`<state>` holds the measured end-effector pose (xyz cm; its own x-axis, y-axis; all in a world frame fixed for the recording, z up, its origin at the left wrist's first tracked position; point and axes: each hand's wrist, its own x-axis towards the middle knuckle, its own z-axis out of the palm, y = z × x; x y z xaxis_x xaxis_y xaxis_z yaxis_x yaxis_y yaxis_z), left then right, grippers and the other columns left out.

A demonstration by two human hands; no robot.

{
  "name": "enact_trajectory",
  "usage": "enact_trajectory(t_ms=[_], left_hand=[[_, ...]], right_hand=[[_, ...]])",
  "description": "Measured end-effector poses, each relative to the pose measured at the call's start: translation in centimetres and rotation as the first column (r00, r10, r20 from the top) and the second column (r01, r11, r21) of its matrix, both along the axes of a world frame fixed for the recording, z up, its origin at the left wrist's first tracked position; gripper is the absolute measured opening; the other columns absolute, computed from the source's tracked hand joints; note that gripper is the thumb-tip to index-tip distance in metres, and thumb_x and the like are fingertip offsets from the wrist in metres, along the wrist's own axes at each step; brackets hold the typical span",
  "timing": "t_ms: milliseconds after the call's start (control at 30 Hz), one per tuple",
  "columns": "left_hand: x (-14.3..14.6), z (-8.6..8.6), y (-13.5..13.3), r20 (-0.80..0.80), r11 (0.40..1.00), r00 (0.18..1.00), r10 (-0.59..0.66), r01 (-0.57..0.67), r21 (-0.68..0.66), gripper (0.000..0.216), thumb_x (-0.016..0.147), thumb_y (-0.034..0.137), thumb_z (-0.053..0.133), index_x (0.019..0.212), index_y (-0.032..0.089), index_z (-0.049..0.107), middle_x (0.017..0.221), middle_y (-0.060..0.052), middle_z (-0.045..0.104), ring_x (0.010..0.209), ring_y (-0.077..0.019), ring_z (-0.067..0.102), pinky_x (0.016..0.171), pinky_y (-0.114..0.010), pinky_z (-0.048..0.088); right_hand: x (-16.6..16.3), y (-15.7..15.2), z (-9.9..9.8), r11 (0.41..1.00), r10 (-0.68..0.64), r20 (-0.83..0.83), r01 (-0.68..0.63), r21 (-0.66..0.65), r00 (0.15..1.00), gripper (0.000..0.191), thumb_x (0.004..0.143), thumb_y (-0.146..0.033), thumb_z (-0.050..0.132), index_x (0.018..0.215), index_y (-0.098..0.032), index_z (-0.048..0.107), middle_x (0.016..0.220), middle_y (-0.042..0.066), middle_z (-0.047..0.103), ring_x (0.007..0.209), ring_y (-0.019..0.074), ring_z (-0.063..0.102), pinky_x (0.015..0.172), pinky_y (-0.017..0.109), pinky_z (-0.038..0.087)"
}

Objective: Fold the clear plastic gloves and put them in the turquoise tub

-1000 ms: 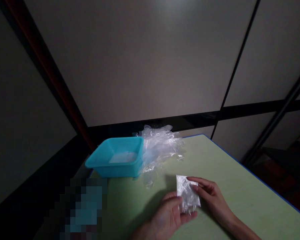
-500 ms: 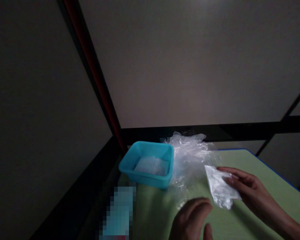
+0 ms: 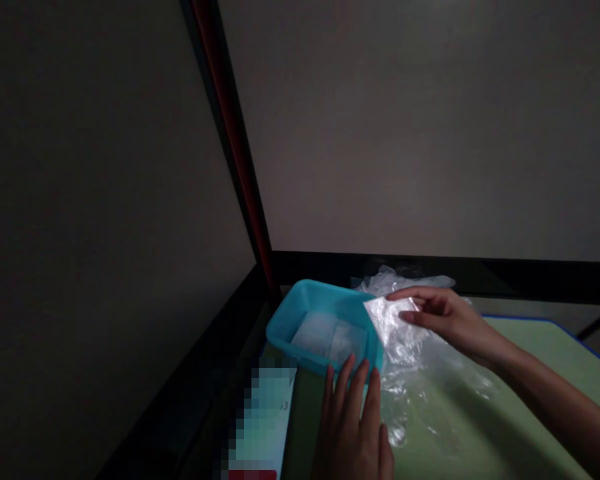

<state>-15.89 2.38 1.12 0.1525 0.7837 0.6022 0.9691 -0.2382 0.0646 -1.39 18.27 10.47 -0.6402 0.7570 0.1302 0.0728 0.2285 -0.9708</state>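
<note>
My right hand (image 3: 443, 317) pinches a small folded clear plastic piece (image 3: 391, 318) and holds it just above the right rim of a turquoise tub (image 3: 290, 319). Folded clear plastic pieces (image 3: 330, 335) lie flat inside the tub. My left hand (image 3: 353, 420) is stretched out, fingers straight and close together, with the fingertips against the tub's near wall; it holds nothing. A heap of crumpled clear plastic (image 3: 420, 373) lies on the green table (image 3: 530, 427) right of the tub, under my right hand.
The table has a blue edge (image 3: 580, 337) at the right and stands against grey wall panels with dark frames. A red-brown post (image 3: 240, 160) rises behind the tub. A blurred-out patch (image 3: 263, 420) sits at the table's near left.
My right hand carried the folded plastic piece from the table's middle up and left to the tub's rim. My left hand let go of it and moved to the tub's near wall.
</note>
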Motion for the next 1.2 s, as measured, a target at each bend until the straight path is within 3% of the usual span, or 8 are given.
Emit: enact_trajectory(t_ms=[133, 300, 533, 700, 767, 867, 1067, 1200], left_hand=[[0.2, -0.1, -0.5, 0.014, 0.999, 1.000, 0.008, -0.008, 0.032, 0.056, 0.074, 0.010, 0.042, 0.129, 0.012, 0.037, 0.130, -0.007, 0.044, 0.121, -0.0270, 0.037, 0.096, -0.047, 0.036], [0.0, -1.4, -0.9, -0.007, 0.990, 1.000, 0.004, -0.003, 0.139, 0.050, 0.076, 0.010, 0.042, 0.125, 0.011, 0.043, 0.127, -0.007, 0.047, 0.123, -0.0243, 0.034, 0.103, -0.042, 0.025], [0.2, -1.9, -1.6, 0.002, 0.991, 1.000, 0.002, -0.002, 0.136, 0.051, 0.073, 0.008, 0.042, 0.125, 0.010, 0.043, 0.130, -0.006, 0.045, 0.125, -0.0235, 0.030, 0.106, -0.041, 0.014], [0.6, -1.8, -1.9, 0.002, 0.994, 1.000, 0.018, -0.018, 0.107, 0.057, 0.070, 0.004, 0.039, 0.127, 0.008, 0.039, 0.132, -0.008, 0.041, 0.126, -0.0255, 0.027, 0.102, -0.044, 0.022], [0.7, -1.7, -2.0, 0.004, 0.995, 1.000, 0.017, -0.017, 0.101, 0.059, 0.070, 0.004, 0.038, 0.128, 0.008, 0.037, 0.131, -0.009, 0.042, 0.126, -0.0259, 0.027, 0.100, -0.046, 0.026], [0.8, -1.7, -2.0, 0.016, 0.995, 1.000, 0.024, -0.026, 0.101, 0.060, 0.069, 0.003, 0.037, 0.129, 0.009, 0.036, 0.129, -0.009, 0.044, 0.126, -0.0255, 0.029, 0.099, -0.046, 0.028], [0.9, -1.6, -1.8, 0.034, 0.990, 0.999, 0.024, -0.028, 0.138, 0.057, 0.068, 0.000, 0.036, 0.123, 0.008, 0.042, 0.127, -0.010, 0.047, 0.126, -0.0248, 0.029, 0.099, -0.046, 0.028], [0.9, -1.6, -1.6, 0.042, 0.982, 0.999, 0.022, -0.029, 0.188, 0.054, 0.067, 0.001, 0.035, 0.119, 0.007, 0.046, 0.123, -0.011, 0.050, 0.126, -0.0246, 0.029, 0.099, -0.046, 0.026]], right_hand=[[-2.9, 1.2, 1.3, 0.975, 0.211, 0.043, -0.213, 0.060, 0.977, 0.025, 0.070, -0.025, 0.062, 0.094, -0.017, 0.063, 0.074, 0.000, 0.061, 0.059, 0.0083, 0.049, 0.054, 0.021, 0.037], [-6.2, 2.4, 1.4, 0.885, 0.440, 0.118, -0.452, 0.113, 0.890, 0.038, 0.073, -0.017, 0.056, 0.110, -0.014, 0.052, 0.075, 0.000, 0.058, 0.065, 0.0096, 0.051, 0.058, 0.022, 0.040], [-8.3, 3.1, 0.6, 0.800, 0.409, 0.291, -0.493, 0.342, 0.865, 0.052, 0.068, -0.009, 0.058, 0.118, -0.019, 0.044, 0.092, 0.002, 0.049, 0.066, 0.0086, 0.047, 0.058, 0.022, 0.041], [-10.0, 3.1, 1.2, 0.715, 0.484, 0.368, -0.602, 0.356, 0.794, 0.055, 0.069, -0.003, 0.055, 0.121, -0.012, 0.040, 0.079, 0.001, 0.053, 0.071, 0.0115, 0.052, 0.066, 0.026, 0.044], [-10.6, 2.8, 1.7, 0.637, 0.503, 0.458, -0.673, 0.376, 0.733, 0.055, 0.069, 0.000, 0.053, 0.121, -0.010, 0.040, 0.080, 0.002, 0.057, 0.075, 0.0125, 0.055, 0.069, 0.026, 0.044], [-11.3, 1.9, 2.6, 0.413, 0.409, 0.711, -0.810, 0.415, 0.573, 0.056, 0.066, 0.006, 0.050, 0.119, -0.010, 0.044, 0.084, 0.004, 0.062, 0.078, 0.0139, 0.058, 0.066, 0.023, 0.043], [-12.4, -1.2, 2.0, 0.018, -0.070, 0.936, -0.938, 0.346, 0.344, 0.047, 0.063, -0.001, 0.057, 0.107, -0.018, 0.057, 0.075, 0.003, 0.065, 0.069, 0.0193, 0.059, 0.055, 0.027, 0.038], [-13.0, -2.7, 0.0, -0.084, -0.128, 0.932, -0.940, 0.331, 0.339, 0.021, 0.069, -0.003, 0.057, 0.077, -0.021, 0.064, 0.070, 0.002, 0.065, 0.076, 0.0208, 0.058, 0.072, 0.034, 0.037]])
